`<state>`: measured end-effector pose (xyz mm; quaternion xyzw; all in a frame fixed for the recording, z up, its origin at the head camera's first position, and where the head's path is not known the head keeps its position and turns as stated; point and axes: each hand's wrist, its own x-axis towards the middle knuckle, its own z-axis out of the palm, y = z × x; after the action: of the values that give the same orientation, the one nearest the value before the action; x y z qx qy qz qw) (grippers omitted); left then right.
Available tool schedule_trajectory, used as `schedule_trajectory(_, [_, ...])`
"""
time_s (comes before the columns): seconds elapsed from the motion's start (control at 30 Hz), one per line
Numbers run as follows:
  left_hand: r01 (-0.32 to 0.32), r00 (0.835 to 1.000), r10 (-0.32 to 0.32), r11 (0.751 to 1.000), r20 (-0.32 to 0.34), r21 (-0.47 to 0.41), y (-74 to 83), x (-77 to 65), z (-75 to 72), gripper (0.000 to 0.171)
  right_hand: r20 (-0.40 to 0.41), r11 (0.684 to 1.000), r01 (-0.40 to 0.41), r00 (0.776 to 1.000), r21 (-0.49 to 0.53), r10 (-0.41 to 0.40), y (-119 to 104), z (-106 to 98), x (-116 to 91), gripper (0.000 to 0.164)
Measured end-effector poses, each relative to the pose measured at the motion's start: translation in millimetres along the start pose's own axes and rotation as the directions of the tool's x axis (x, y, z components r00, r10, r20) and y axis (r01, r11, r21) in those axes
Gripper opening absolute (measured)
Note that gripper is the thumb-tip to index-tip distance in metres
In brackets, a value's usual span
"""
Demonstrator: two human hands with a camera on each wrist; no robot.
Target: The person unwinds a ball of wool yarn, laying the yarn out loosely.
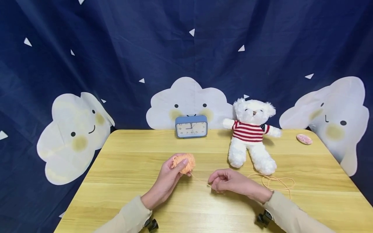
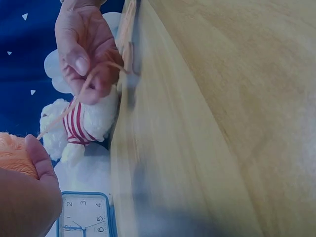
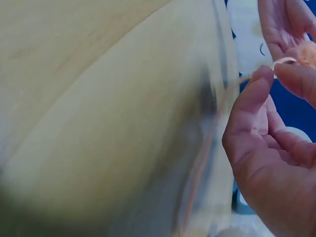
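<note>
Yarn ball [image 1: 187,162] in one hand, strand [image 2: 87,85] in the other

So the left hand [image 1: 167,179] has the ball, fingers curled round it and the thumb lying across the front. It's peachy orange, held up off the wood-look table [image 1: 131,168], out in front of a blue alarm clock [image 1: 191,129].

Right hand [image 1: 233,183] is just beside it. Thumb and forefinger are pretty much closed, pinching the strand that runs over from the ball; the other fingers are bent in loosely and I can't see them holding anything.

Past the right hand there's a bunch of loose loops [image 1: 279,181] on the table, near the feet of a white teddy bear [image 1: 247,132] in a red-and-white striped top. Small pink oval thing [image 1: 304,139] at the back right corner, no clue what it is. Navy backdrop [image 1: 116,38] with smiley clouds behind everything, kinda cute.
</note>
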<state>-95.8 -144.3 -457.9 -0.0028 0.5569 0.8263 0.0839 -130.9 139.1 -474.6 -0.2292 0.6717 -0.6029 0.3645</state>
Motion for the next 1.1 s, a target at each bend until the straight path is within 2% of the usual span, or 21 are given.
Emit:
schedule_trajectory(0.1, [0.004, 1.0, -0.004, 1.0, 0.001, -0.01, -1.3, 0.3, -1.9, 0.038, -0.013, 0.998, 0.033, 0.999, -0.049, -0.034, -1.3, -4.4, -7.6, 0.026])
schedule_trajectory(0.23, [0.013, 1.0, -0.013, 1.0, -0.012, -0.028, -1.4, 0.0, -4.1, 0.038, -0.045, 0.994, 0.052, 0.997, -0.097, -0.057, -3.0, -7.4, -17.5, 0.027])
schedule_trajectory(0.47, [0.024, 1.0, -0.024, 0.999, -0.001, -0.039, 2.4, -1.7, 0.4, 0.042, -0.085, 0.998, -0.004, 0.996, -0.055, 0.0, 2.6, 1.5, -12.2, 0.04])
schedule_trajectory(0.6, [0.026, 1.0, -0.026, 0.999, 0.011, -0.041, 2.8, -1.5, 2.9, 0.041, -0.053, 1.0, -0.009, 0.999, -0.019, 0.008, 4.9, 11.2, -2.9, 0.046])
schedule_trajectory(0.7, [0.028, 1.0, -0.028, 0.999, 0.013, -0.04, 3.1, -0.8, 2.5, 0.041, 0.007, 0.999, -0.013, 1.0, 0.034, 0.013, 4.5, 18.2, 4.2, 0.045])
schedule_trajectory(0.8, [0.026, 1.0, -0.026, 0.999, 0.006, -0.039, 3.4, -0.2, 0.9, 0.043, 0.061, 0.997, -0.018, 0.998, 0.076, 0.013, 3.0, 21.9, 7.7, 0.039])
schedule_trajectory(0.87, [0.023, 1.0, -0.023, 0.999, 0.0, -0.035, 3.8, 0.0, -0.8, 0.044, 0.064, 0.998, -0.011, 0.998, 0.069, 0.007, 1.1, 21.4, 6.4, 0.032])
schedule_trajectory(0.97, [0.015, 1.0, -0.015, 1.0, -0.013, -0.02, 4.7, -0.1, -4.2, 0.044, 0.014, 1.0, 0.03, 0.999, 0.003, -0.03, -3.6, 15.5, -0.8, 0.028])
schedule_trajectory(1.1, [0.01, 1.0, -0.01, 1.0, -0.018, 0.005, 3.8, -0.7, -9.6, 0.043, -0.096, 0.996, 0.056, 0.993, -0.066, -0.062, -9.7, 1.4, -16.7, 0.031])
